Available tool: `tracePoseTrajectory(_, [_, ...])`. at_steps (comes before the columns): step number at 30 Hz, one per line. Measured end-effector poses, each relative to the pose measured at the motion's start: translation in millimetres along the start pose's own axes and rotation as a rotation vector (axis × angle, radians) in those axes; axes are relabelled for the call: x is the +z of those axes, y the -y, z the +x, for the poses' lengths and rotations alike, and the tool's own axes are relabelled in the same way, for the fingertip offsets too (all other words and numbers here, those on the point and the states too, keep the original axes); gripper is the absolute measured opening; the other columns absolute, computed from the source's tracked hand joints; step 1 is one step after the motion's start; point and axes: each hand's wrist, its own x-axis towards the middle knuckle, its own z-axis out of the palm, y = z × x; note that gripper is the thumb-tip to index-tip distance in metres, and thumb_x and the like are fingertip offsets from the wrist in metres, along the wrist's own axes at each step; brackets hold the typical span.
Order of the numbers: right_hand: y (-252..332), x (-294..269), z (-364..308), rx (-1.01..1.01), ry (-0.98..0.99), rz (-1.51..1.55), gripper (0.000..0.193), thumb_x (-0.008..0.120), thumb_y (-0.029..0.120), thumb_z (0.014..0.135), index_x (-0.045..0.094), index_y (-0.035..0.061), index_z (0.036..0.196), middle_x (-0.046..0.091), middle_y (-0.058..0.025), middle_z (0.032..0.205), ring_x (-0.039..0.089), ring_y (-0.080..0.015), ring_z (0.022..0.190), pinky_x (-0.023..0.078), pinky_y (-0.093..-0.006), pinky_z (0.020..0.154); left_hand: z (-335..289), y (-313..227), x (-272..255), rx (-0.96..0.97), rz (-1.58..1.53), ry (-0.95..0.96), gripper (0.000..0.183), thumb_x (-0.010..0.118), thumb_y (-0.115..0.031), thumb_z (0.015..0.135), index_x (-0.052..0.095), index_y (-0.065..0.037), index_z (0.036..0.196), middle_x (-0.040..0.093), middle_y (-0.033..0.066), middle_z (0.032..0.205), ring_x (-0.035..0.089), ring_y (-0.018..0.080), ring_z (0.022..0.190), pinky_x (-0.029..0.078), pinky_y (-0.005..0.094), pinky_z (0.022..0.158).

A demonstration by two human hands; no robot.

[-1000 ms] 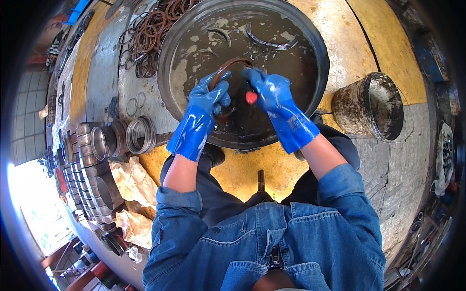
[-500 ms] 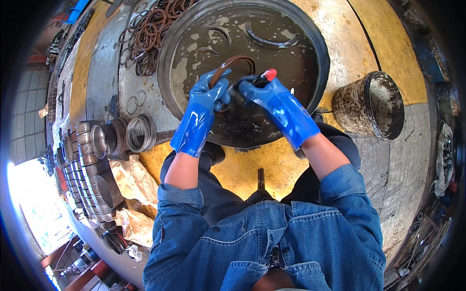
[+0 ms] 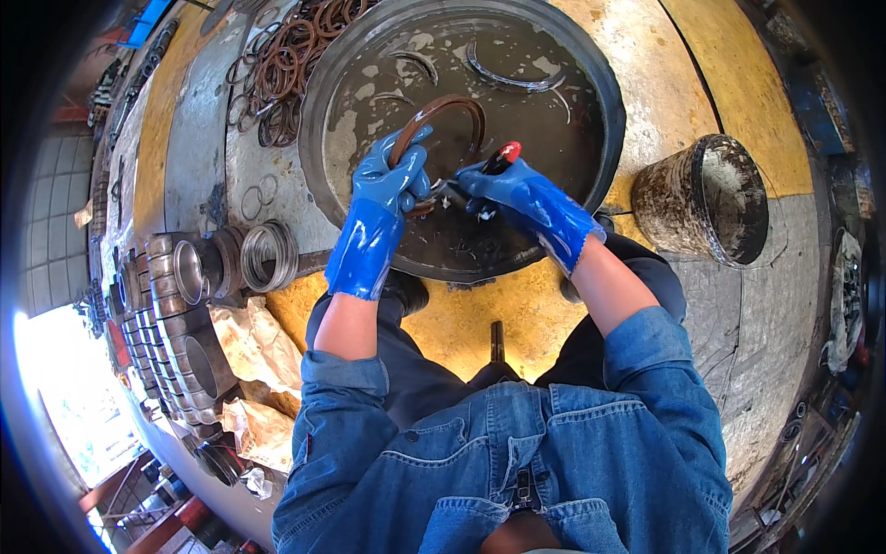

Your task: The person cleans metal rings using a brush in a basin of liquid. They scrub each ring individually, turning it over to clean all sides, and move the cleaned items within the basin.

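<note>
Both of my hands wear blue rubber gloves and work over a large round black basin (image 3: pixel 591 83) of dark oily liquid. My left hand (image 3: pixel 392 180) grips a brown ring-shaped seal (image 3: pixel 457 106), held on edge above the liquid. My right hand (image 3: pixel 503 189) is closed on a small tool with a red handle tip (image 3: pixel 509 150), pressed against the lower part of the ring where the two hands meet. Several curved dark ring pieces (image 3: pixel 503 78) lie in the basin behind.
A dirty metal bucket (image 3: pixel 711 198) stands to the right of the basin. A heap of brown rings (image 3: pixel 291 65) lies at the upper left. Steel cylinder sleeves (image 3: pixel 180 305) and metal rings (image 3: pixel 268 254) are stacked at the left, with crumpled paper (image 3: pixel 254 346) beside my left knee.
My right hand has turned and slid rightward along the ring, the red tool tip now pointing up to the right. The ring has tilted more upright in my left hand.
</note>
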Motion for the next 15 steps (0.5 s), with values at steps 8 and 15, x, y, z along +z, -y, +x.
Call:
tracePoseTrajectory(8, [9.7, -15.2, -14.3, -0.214, -0.102, 0.029, 0.035, 0.077, 0.035, 0.089, 0.077, 0.0011, 0.098, 0.073, -0.0056, 0.081, 0.063, -0.013, 0.068, 0.051, -0.0299, 0.067, 8.5, 3.9, -20.1, 0.062, -0.197, -0.149, 0.04, 0.065, -0.017, 0.101, 0.061, -0.003, 0.138, 0.067, 0.0035, 0.074, 0.053, 0.0078, 0.053, 0.041, 0.0216, 0.05])
tracePoseTrajectory(15, [5.0, -18.4, 0.3, -0.158, -0.085, 0.155, 0.045, 0.076, 0.047, 0.09, 0.078, 0.0034, 0.102, 0.074, -0.0064, 0.084, 0.062, -0.0126, 0.073, 0.05, -0.0308, 0.071, 12.8, 15.2, -33.2, 0.014, -0.808, 0.121, 0.051, 0.062, -0.028, 0.103, 0.049, -0.013, 0.149, 0.058, -0.0014, 0.077, 0.044, 0.0072, 0.059, 0.035, 0.0248, 0.055])
